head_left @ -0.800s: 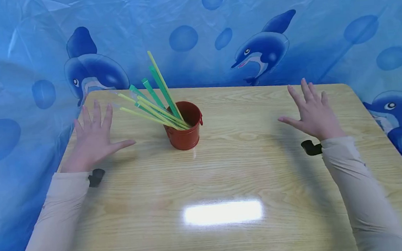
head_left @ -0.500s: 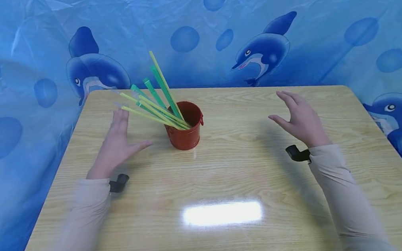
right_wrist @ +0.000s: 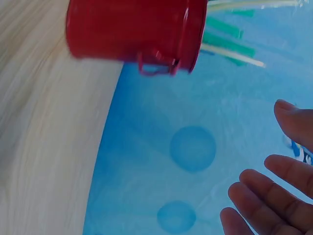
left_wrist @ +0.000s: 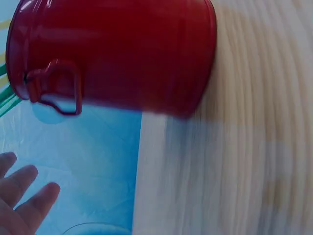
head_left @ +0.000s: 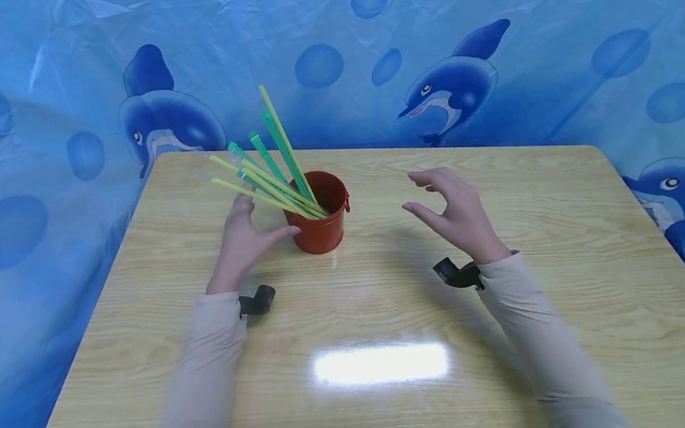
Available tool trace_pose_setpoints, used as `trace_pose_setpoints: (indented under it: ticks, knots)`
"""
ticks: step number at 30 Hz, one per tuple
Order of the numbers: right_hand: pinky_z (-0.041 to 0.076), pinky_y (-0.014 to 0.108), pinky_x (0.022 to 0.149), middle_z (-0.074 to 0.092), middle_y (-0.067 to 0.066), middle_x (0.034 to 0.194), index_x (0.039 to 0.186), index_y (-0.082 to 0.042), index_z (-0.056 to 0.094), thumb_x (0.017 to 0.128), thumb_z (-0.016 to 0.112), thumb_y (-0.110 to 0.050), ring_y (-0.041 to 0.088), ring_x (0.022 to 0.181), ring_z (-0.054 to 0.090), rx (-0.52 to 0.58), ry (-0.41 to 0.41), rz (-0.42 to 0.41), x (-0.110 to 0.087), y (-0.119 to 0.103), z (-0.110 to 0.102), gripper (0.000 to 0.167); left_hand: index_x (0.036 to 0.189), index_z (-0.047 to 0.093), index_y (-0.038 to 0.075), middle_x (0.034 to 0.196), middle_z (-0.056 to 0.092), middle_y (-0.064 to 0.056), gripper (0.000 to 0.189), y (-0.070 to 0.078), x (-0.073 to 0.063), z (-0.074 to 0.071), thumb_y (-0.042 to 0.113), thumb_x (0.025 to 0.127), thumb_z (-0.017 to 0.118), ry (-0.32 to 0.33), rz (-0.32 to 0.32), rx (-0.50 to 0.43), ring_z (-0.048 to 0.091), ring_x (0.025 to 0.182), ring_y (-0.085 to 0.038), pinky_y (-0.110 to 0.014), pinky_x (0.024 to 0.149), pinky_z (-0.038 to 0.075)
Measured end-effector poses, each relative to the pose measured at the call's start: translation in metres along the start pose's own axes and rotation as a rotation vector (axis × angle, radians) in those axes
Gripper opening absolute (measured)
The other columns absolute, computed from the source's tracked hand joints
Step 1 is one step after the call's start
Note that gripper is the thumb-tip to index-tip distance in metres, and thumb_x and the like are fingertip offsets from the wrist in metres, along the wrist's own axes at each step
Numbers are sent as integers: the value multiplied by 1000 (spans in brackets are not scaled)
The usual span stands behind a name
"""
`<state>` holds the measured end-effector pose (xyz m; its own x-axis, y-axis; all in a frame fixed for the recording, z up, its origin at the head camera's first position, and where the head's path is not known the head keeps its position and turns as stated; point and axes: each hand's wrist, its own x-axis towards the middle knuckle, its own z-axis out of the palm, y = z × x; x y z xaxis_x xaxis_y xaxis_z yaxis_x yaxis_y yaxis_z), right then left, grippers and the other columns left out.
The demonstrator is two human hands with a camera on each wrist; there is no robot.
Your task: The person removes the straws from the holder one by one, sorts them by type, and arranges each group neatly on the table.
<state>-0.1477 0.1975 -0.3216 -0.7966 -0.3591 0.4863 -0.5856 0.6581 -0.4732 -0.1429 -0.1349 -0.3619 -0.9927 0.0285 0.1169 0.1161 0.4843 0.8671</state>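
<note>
A small red metal bucket (head_left: 320, 233) stands upright toward the back of the table. Thin yellow straws (head_left: 279, 191) and green straws (head_left: 280, 141) lean out of it, mostly leftward. My left hand (head_left: 241, 240) is at the bucket's left side, thumb and fingers spread around that side; whether the thumb touches it I cannot tell. In the left wrist view the fingers (left_wrist: 41, 200) are apart from the bucket's side handle (left_wrist: 66, 90). Right of the bucket, across a gap, my right hand (head_left: 455, 211) holds nothing, its fingers bent loosely and its thumb toward the bucket.
The wood-grain table (head_left: 363, 307) extends around the bucket, with a bright light reflection near its front. A blue dolphin-print sheet (head_left: 313, 12) hangs behind the table and along its sides. Black wrist mounts (head_left: 458, 273) sit below both hands.
Both hands have moved inward toward the bucket, the left rightward and the right leftward. Their spread fingers have become more bent. The bucket and straws have stayed in place.
</note>
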Motion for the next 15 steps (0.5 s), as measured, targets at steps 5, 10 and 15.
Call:
trace_pose_setpoints:
  ticks: [5, 10, 15]
  knots:
    - [52, 41, 86, 63, 16, 113, 117, 2, 62, 79, 76, -8, 26, 99, 61, 121, 19, -61, 13, -19, 19, 42, 143, 35, 15, 146, 39, -6, 90, 0, 5, 17, 28, 70, 85, -1, 3, -163, 33, 135, -27, -46, 110, 28]
    - [53, 35, 85, 65, 14, 107, 112, 3, 64, 79, 75, -6, 21, 96, 62, 247, 36, -90, 26, -38, 39, 36, 139, 41, 17, 143, 44, -2, 84, -2, 7, 30, 28, 69, 86, -6, -6, -230, 32, 136, -16, -43, 112, 25]
    - [54, 32, 83, 66, 14, 103, 108, 4, 65, 80, 75, -5, 21, 92, 64, 330, 10, -91, 33, -54, 58, 31, 141, 40, 19, 145, 42, 0, 85, -5, 6, 39, 27, 70, 85, -1, -31, -251, 30, 137, -19, -41, 112, 26]
